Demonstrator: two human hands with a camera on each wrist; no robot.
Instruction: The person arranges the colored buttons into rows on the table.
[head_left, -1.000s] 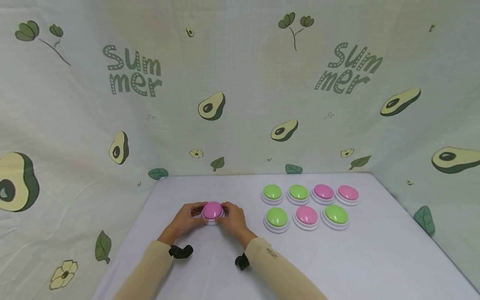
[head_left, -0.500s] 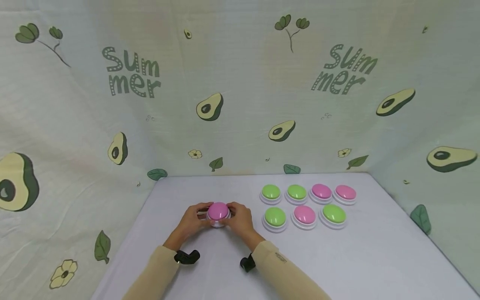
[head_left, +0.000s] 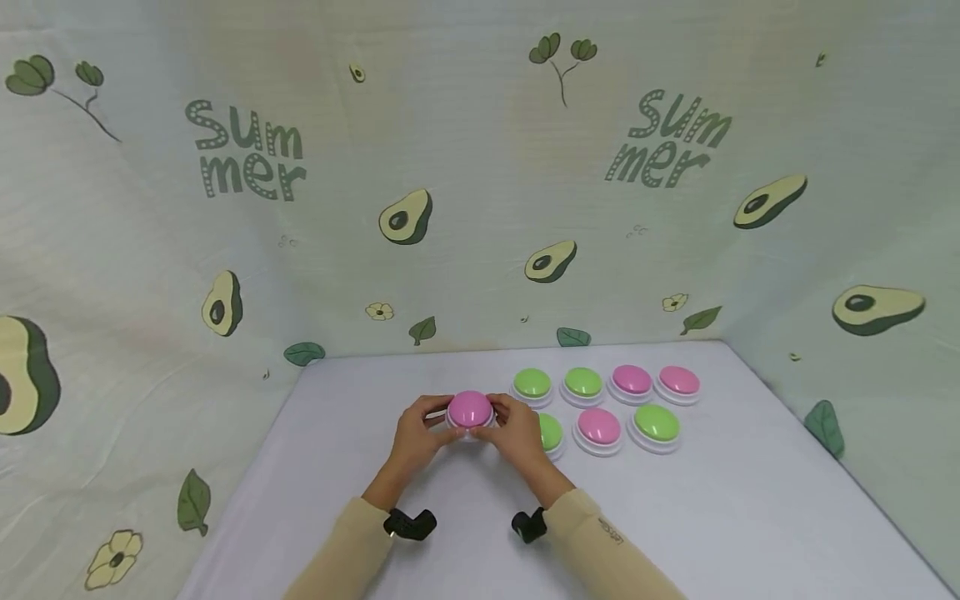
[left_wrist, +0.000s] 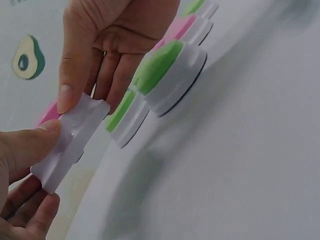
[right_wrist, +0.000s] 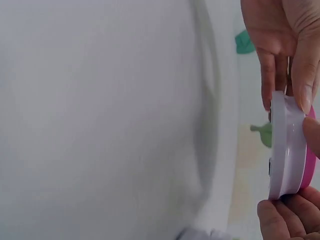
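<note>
A magenta-pink push button (head_left: 470, 408) with a domed top and a white base is held between both hands in the head view. My left hand (head_left: 417, 439) grips its left side, thumb at the front and fingers round behind. From the other side my right hand (head_left: 519, 432) grips it the same way. Both wrist views show the white base (left_wrist: 72, 135) raised off the table, its underside edge facing the tabletop. In the right wrist view the left hand (right_wrist: 285, 30) is above the button and the right hand (right_wrist: 290, 215) below it.
Right of the hands, several similar buttons stand in two rows on the white table (head_left: 720, 500). Behind are green (head_left: 532, 382), green (head_left: 583, 382), magenta (head_left: 632, 379) and pink buttons (head_left: 679, 380). In front, my right hand partly hides a green button (head_left: 551, 432); pink (head_left: 599, 426) and green buttons (head_left: 657, 423) follow.
Both hands have carried the magenta-pink button to the right and up off the table, closer to the rows. The right hand now covers part of the front green button. The head view has shifted slightly.
</note>
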